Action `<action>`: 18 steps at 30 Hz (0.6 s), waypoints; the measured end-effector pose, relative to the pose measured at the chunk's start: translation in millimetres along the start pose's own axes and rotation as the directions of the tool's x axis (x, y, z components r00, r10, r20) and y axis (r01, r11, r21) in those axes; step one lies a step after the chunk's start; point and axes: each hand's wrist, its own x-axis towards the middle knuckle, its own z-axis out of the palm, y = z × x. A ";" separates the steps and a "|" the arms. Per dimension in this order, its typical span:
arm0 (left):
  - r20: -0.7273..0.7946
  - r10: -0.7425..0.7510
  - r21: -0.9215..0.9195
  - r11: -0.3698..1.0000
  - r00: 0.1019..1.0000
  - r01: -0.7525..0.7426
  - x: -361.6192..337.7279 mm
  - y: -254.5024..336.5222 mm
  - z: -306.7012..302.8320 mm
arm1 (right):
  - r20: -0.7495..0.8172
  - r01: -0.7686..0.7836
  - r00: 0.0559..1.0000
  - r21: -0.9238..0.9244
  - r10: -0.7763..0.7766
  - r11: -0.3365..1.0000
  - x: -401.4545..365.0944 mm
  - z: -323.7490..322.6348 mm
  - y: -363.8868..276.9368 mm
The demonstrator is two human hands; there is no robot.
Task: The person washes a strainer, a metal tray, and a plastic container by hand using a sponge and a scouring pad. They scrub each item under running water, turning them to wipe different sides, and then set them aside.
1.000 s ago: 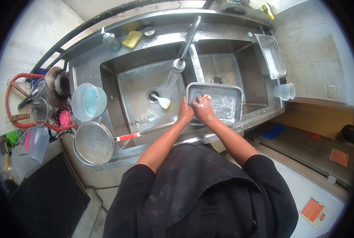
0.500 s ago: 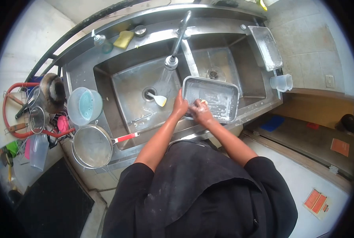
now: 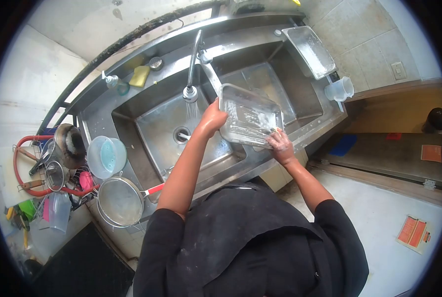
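Note:
A rectangular metal pan [image 3: 253, 101], streaked with white suds, is held tilted over the sink divider and right basin. My left hand [image 3: 213, 119] is closed around the pan's left rim. Inside the pan's lower right corner, my right hand [image 3: 280, 146] presses a small yellow sponge [image 3: 275, 130] against the metal; foam coats its fingers, and most of the sponge is hidden under them. Water runs from the spray faucet [image 3: 190, 94] into the left basin [image 3: 154, 121]. A white utensil [image 3: 184, 136] lies by the drain, largely covered by my left forearm.
On the left stand a plastic tub [image 3: 107, 158] of bluish soapy water and a red-handled strainer [image 3: 121, 202]. A soap bottle [image 3: 116, 84] and yellow sponge [image 3: 140, 75] sit on the back ledge. At right are a metal container [image 3: 310, 52] and a plastic jug [image 3: 340, 89].
My right hand has slid from the pan's left side to its lower right corner. The pan is tilted more, with my left hand still on its rim. The view has shifted.

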 end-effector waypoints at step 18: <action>-0.194 0.282 -0.952 0.176 0.940 -0.249 5.6 110.2 108.9 | -0.083 0.096 0.819 0.995 0.568 0.008 139.6 -135.7 -29.2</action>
